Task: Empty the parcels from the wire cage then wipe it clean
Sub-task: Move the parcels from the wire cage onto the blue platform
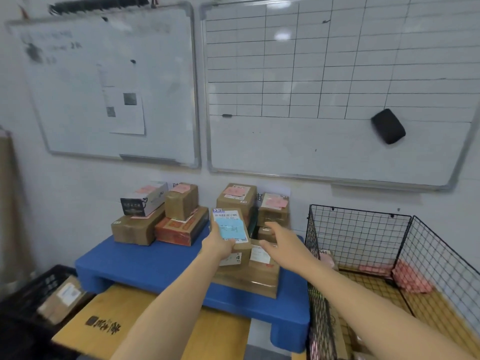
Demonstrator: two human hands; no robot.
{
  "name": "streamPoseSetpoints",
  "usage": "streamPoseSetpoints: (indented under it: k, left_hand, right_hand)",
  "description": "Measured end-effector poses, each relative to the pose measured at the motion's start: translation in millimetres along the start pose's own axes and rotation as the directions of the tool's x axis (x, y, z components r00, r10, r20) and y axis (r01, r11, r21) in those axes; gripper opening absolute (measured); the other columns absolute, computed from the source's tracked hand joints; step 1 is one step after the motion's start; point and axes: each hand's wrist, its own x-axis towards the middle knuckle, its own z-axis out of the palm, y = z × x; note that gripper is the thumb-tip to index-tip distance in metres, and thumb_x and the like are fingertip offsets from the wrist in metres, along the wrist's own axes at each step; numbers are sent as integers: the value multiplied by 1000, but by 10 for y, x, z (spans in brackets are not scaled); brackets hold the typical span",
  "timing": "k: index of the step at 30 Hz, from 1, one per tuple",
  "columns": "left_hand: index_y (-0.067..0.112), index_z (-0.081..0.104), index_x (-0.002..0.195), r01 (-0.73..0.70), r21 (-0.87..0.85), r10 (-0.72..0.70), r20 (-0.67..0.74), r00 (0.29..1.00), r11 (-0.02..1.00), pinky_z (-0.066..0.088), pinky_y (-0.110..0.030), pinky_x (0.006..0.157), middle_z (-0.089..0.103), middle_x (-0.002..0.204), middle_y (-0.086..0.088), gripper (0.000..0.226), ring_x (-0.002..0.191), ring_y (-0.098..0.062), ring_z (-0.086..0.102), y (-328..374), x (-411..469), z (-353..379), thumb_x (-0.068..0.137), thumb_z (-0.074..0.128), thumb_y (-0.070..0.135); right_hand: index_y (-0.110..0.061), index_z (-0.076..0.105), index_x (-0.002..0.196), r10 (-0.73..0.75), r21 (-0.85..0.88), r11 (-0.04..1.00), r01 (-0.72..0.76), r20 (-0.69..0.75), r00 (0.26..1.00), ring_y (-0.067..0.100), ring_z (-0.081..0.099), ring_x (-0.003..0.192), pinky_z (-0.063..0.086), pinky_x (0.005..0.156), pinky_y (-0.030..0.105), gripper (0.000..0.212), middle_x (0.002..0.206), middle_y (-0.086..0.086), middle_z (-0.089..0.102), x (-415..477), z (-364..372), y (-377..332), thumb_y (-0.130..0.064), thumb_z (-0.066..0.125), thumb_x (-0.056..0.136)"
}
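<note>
My left hand [219, 244] grips a cardboard parcel [230, 229] with a white label and a blue note, held over the blue plastic pallet [145, 263]. My right hand [283, 244] is open, fingers spread, just right of that parcel and above the brown parcels [259, 276] stacked on the pallet. The black wire cage [363, 237] stands at the right on a yellow floor sheet. Inside it I see a pink soft parcel [410, 279] in the far corner and another parcel [328, 258] against its left wall.
Two stacks of boxes [161, 216] sit at the back of the pallet against the wall. A black crate [39, 292] with a parcel stands at the lower left. A flat cardboard sheet [135, 323] lies in front. Two whiteboards [311, 141] hang above.
</note>
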Motion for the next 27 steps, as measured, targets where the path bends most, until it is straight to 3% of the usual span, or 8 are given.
streamPoseSetpoints:
  k: [3, 9, 14, 17, 20, 23, 27]
  left_hand:
    - [26, -3, 153, 16, -22, -16, 2, 1000, 1000, 45, -31, 82, 47, 136, -13, 80, 117, -28, 52, -52, 227, -27, 95, 53, 29]
    - [24, 0, 153, 70, -105, -69, 7, 998, 992, 43, -31, 80, 45, 136, -15, 75, 115, -29, 53, -176, 507, -26, 97, 50, 28]
    - [19, -5, 152, 81, -124, -76, 49, 996, 989, 43, -34, 85, 42, 139, -14, 78, 116, -28, 50, -201, 648, 105, 97, 48, 34]
    - [11, -6, 152, 78, -64, -74, 72, 995, 995, 42, -35, 95, 35, 146, -14, 76, 123, -29, 46, -175, 723, 166, 99, 42, 36]
    - [4, 8, 149, -8, 53, 3, 93, 996, 999, 40, -34, 97, 39, 144, -18, 61, 126, -30, 45, -142, 755, 184, 102, 36, 30]
    - [5, 28, 138, -106, 182, 93, 74, 993, 978, 45, -35, 87, 48, 134, -17, 45, 117, -30, 51, -164, 809, 167, 100, 39, 27]
    - [10, 40, 125, -217, 277, 204, 77, 976, 936, 44, -34, 73, 53, 123, -15, 32, 100, -25, 52, -231, 881, 142, 99, 40, 27]
  right_hand:
    - [-17, 28, 149, 8, 18, 1000, -7, -15, 1000, 18, 38, 136, 33, 108, 30, 61, 150, 4, 39, 211, 149, -87, -33, 53, 96]
    - [-21, 31, 147, 49, -2, 999, -49, 50, 998, 21, 43, 131, 39, 106, 38, 55, 142, 6, 47, 467, 570, -123, -27, 51, 97]
    - [-21, 29, 149, 69, -2, 998, -69, 122, 990, 20, 45, 126, 39, 98, 26, 58, 142, 5, 45, 567, 797, -97, -22, 54, 96]
    - [-19, 31, 148, 93, 19, 995, -95, 91, 992, 22, 45, 125, 38, 98, 27, 57, 141, 7, 44, 665, 829, -68, -26, 54, 96]
    - [-18, 28, 150, 140, 21, 990, -142, 58, 988, 24, 43, 129, 38, 105, 34, 66, 147, 8, 37, 753, 827, -19, -34, 57, 93]
    - [-18, 23, 151, 183, -8, 983, -183, 50, 982, 25, 35, 136, 35, 108, 38, 76, 152, 8, 28, 827, 834, 31, -46, 59, 90]
    - [-21, 24, 151, 232, 13, 973, -232, 2, 973, 24, 35, 136, 37, 105, 37, 82, 152, 7, 26, 866, 874, 104, -50, 63, 85]
